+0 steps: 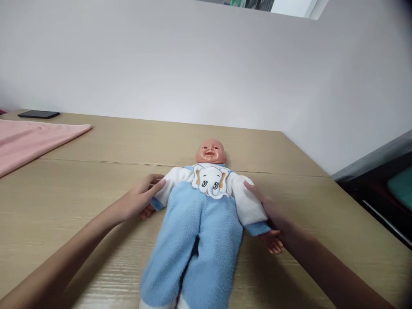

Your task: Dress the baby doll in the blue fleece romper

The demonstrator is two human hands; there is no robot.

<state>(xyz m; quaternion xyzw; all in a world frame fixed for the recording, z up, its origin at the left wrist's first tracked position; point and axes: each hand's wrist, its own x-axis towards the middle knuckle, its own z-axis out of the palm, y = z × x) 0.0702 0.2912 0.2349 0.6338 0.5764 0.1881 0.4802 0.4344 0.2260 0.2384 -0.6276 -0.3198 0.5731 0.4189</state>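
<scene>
A baby doll in a fleece outfit lies face up on the wooden table, its head toward the wall. The outfit has blue trousers, white sleeves with blue cuffs and an elephant patch on the chest. My left hand grips the doll's sleeve on the left side, thumb on top, fingers partly behind it. On the other side my right hand holds the opposite sleeve; its thumb shows on top and its fingers are mostly hidden. The doll's feet run out of view at the bottom.
A pink cloth lies at the left of the table, with a dark phone-like device behind it. A white wall rises at the back. Beyond the right edge is a dark object with a green surface.
</scene>
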